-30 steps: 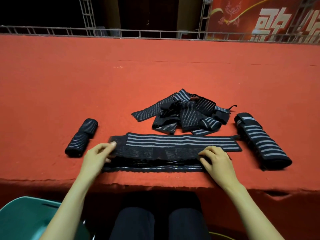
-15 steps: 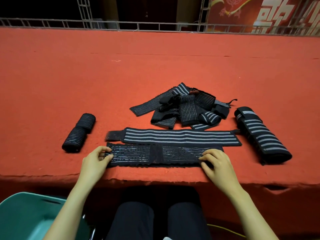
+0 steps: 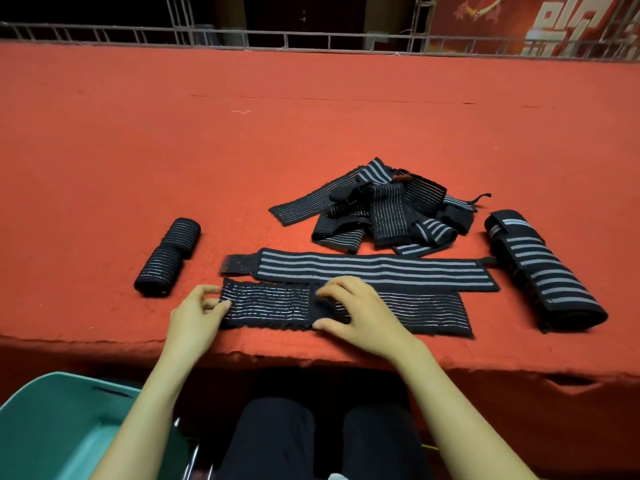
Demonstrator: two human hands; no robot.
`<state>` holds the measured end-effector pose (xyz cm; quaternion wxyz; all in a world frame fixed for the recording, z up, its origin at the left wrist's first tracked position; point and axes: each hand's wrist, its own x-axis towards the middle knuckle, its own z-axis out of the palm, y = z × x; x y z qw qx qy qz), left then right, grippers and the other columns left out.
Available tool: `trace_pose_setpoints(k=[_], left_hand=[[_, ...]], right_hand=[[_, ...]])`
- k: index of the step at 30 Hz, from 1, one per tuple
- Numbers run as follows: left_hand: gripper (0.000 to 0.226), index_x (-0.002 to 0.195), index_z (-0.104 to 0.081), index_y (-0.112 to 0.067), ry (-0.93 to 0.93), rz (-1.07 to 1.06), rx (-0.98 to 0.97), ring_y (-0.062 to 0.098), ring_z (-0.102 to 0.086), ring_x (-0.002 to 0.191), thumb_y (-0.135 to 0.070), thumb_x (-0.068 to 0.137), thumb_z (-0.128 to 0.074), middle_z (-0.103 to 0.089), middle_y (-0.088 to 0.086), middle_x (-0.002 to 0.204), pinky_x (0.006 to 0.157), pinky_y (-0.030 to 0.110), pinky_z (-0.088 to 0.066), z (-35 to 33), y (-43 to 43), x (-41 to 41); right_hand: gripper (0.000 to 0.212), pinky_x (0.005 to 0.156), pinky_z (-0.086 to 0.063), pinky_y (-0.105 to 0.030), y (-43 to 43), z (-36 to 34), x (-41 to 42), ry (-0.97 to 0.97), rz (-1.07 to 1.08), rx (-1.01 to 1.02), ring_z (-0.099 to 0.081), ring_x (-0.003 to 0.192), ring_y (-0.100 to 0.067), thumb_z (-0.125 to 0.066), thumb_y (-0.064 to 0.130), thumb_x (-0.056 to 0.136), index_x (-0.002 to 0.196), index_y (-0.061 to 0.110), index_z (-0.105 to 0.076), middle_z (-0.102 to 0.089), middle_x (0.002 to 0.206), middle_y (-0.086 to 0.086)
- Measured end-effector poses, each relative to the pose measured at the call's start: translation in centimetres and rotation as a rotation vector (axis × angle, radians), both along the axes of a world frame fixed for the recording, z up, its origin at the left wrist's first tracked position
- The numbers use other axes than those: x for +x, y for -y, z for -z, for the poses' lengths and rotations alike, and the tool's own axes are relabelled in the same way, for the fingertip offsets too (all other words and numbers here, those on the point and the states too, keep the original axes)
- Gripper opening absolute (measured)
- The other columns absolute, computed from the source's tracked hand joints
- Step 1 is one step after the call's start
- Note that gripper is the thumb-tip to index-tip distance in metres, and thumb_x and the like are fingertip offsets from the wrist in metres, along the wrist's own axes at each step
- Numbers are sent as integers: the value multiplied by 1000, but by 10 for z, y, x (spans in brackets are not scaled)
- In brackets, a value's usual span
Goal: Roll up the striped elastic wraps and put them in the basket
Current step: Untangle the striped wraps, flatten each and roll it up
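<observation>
Right hand (image 3: 360,317) was shifted from the right end to the middle of the black thin-striped elastic wrap (image 3: 422,311) and pressed flat, fingers spread. Left end was pinched by the left hand (image 3: 197,317). Wrap was stretched along the red felt-covered surface (image 3: 311,133) at its near edge.

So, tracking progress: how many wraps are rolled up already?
3: two small rolls end to end at left, one larger roll at right. The basket's inside is partly hidden.
</observation>
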<state>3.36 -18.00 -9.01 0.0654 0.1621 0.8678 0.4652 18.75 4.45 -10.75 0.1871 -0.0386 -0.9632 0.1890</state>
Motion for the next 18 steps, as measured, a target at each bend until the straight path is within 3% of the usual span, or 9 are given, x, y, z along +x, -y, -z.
trace_pose_setpoints(k=[3, 6, 8, 10, 13, 18], left_hand=[[17, 101, -59, -16, 22, -21, 47, 21, -62, 76, -10, 86, -65, -66, -1, 74, 78, 32, -44, -1, 2, -4], [18, 98, -58, -19, 52, -42, 60, 24, -64, 82, -9, 85, -65, -66, -1, 73, 85, 38, -46, 0, 4, -7], [17, 99, -59, -16, 43, -45, 44, 24, -63, 82, -8, 85, -65, -65, 0, 73, 82, 35, -44, 1, 4, -8], [17, 100, -59, -14, 18, -45, 11, 20, -60, 76, -8, 85, -65, -63, -2, 73, 76, 30, -41, 1, 2, -9], [17, 99, -59, -14, -59, -54, -49, 11, -57, 68, -7, 85, -64, -60, -8, 71, 72, 26, -37, 2, -1, -6], [21, 104, -61, -12, -153, -77, -110, 22, -61, 80, -5, 85, -62, -65, 2, 86, 80, 33, -45, 8, -3, -5]], right_hand=[[66, 112, -23, -33, 11, -3, -25, 128, -80, -12, -33, 132, -13, -64, 56, 81, 138, 28, -46, -43, 138, 3], [68, 115, -20, -34, 9, 3, -33, 175, -71, -13, -30, 136, -13, -52, 68, 81, 138, 32, -47, -40, 144, 4], [75, 115, -16, -29, 6, 11, -30, 147, -75, 14, -31, 136, -12, -39, 77, 77, 136, 33, -51, -41, 145, 5], [74, 112, -11, -22, 4, 16, -27, 116, -75, 28, -31, 136, -11, -39, 76, 77, 135, 32, -52, -42, 145, 6], [69, 113, -18, -26, 5, 20, -28, 79, -71, 16, -35, 133, -12, -45, 74, 79, 132, 32, -55, -45, 142, 6], [66, 113, -26, -34, 6, 24, -26, 44, -75, 33, -38, 131, -14, -38, 74, 83, 131, 33, -57, -46, 141, 5]])
